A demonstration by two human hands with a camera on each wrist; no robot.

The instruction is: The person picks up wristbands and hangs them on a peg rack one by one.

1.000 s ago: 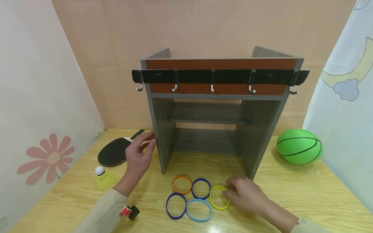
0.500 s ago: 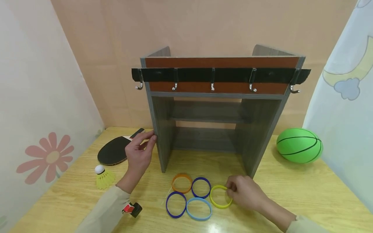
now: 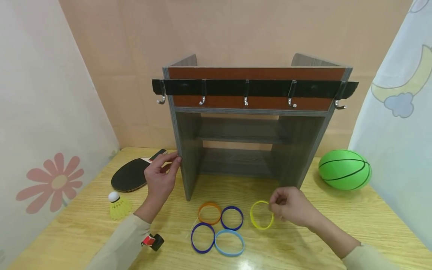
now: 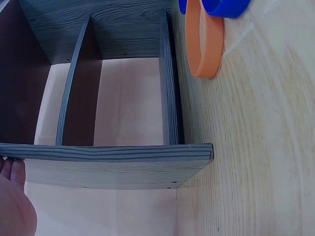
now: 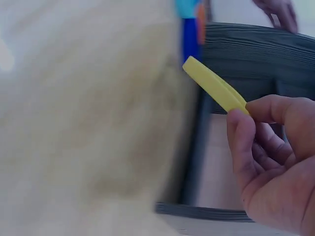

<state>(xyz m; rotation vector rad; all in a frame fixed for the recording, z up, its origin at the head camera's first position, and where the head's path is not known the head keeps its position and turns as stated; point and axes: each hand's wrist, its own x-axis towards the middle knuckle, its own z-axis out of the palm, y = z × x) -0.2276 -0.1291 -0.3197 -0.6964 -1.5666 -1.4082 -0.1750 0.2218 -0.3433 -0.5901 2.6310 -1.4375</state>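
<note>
yellow band (image 5: 214, 86) has risen, pinched by right hand (image 3: 293, 207); left hand (image 3: 160, 180) (relaxed) touches rack (image 3: 241, 129).

A tan wall (image 3: 236, 33) fills twelve o'clock, a flowered wall (image 3: 44, 93) nine, a moon-printed wall (image 3: 401, 150) three; the table (image 3: 337, 225) gleams at six.

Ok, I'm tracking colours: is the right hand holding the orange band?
No: the right hand pinches the yellow band, while the orange band lies on the table.

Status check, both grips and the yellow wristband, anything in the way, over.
Right grip: pinching yellow wristband above table. Left grip: touching shelf unit's left side panel. Four other wristbands on table; nothing visibly blocking.
</note>
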